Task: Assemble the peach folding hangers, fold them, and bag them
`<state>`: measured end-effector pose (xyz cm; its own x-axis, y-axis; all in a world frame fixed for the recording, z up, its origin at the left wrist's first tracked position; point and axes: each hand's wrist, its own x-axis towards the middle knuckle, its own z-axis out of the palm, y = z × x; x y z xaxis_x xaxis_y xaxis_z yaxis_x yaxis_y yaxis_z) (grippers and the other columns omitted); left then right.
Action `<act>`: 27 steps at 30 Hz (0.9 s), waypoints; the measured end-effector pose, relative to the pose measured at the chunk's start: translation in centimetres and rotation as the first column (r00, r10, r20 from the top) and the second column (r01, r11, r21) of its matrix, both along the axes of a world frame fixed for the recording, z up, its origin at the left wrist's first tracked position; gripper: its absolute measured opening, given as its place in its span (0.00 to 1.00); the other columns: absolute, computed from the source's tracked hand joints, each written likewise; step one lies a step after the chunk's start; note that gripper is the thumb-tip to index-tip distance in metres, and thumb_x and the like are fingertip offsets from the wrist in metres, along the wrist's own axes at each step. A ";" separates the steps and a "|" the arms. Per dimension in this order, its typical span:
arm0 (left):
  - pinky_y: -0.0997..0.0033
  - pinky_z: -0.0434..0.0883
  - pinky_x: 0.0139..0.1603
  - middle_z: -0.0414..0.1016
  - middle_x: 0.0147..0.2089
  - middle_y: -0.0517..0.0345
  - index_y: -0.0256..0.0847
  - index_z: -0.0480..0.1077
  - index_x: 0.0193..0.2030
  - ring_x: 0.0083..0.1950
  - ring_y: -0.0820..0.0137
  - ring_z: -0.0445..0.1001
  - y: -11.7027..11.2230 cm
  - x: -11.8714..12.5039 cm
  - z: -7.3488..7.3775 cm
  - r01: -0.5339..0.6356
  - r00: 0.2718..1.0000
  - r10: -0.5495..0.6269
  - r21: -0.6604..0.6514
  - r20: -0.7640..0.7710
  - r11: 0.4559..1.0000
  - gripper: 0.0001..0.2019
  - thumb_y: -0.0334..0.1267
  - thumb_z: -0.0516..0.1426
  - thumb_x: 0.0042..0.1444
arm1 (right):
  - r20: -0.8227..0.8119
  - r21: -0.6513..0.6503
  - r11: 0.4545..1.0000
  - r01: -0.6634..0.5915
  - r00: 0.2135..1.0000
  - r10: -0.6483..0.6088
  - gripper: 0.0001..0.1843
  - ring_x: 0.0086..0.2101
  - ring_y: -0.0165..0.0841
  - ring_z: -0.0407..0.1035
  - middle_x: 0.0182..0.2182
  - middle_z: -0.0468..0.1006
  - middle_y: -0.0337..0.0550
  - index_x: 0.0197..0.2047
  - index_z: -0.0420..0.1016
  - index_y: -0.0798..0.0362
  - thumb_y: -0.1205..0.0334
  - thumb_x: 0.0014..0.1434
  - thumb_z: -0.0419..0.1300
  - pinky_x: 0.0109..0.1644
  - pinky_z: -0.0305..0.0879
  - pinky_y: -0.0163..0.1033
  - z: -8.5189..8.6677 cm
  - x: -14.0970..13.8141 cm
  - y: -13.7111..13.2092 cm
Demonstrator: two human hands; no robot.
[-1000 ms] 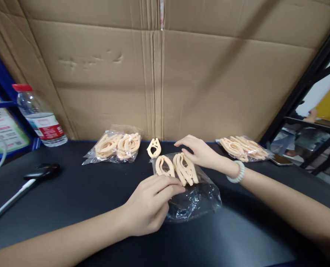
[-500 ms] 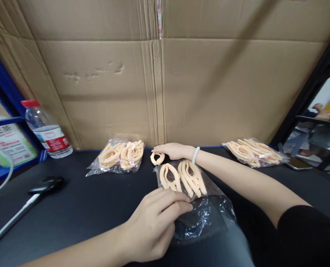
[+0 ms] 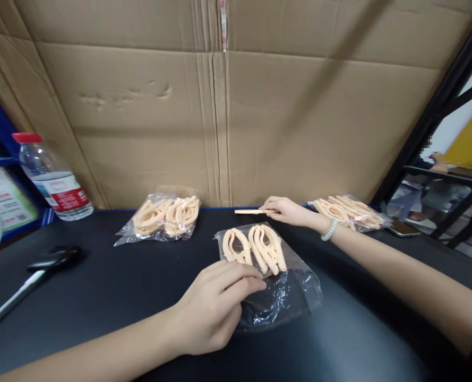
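Note:
My left hand [image 3: 214,310] pinches the near edge of a clear plastic bag [image 3: 277,294] lying on the black table [image 3: 100,297]. Several peach plastic hook-shaped pieces [image 3: 255,246] lie in the far part of that bag. My right hand [image 3: 287,210], with a white bead bracelet on the wrist, is stretched out beyond the bag near the cardboard wall and grips one loose peach piece [image 3: 249,211], seen edge-on just above the table.
A filled bag of peach pieces [image 3: 166,215] lies at the back left, another filled bag [image 3: 349,212] at the back right beside a phone [image 3: 401,228]. A water bottle [image 3: 50,178] stands far left. A black-and-white tool [image 3: 40,265] lies left. A cardboard wall [image 3: 228,106] closes the back.
My right hand reached left to the loose peach piece by the wall, took hold of it and drew it back to the right. My left hand stayed on the bag.

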<state>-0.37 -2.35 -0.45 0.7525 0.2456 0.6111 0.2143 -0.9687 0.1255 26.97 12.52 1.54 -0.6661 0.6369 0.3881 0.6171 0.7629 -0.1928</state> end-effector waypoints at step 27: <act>0.62 0.73 0.53 0.75 0.53 0.44 0.34 0.66 0.57 0.54 0.63 0.73 0.2 0.1 -0.6 -0.037 0.993 0.037 -0.004 0.113 0.999 0.24 0.18 0.50 0.53 | -0.205 0.254 0.964 -0.078 0.970 0.133 0.08 0.32 0.33 0.72 0.32 0.78 0.42 0.44 0.74 0.46 0.67 0.62 0.60 0.34 0.70 0.39 5.6 -0.8 -19.6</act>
<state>-0.26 -2.11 -1.01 0.6690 0.2730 0.6913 0.2339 -0.9602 0.1527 26.16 -7.08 7.14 -0.6057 0.4361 0.6655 0.4939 0.8618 -0.1152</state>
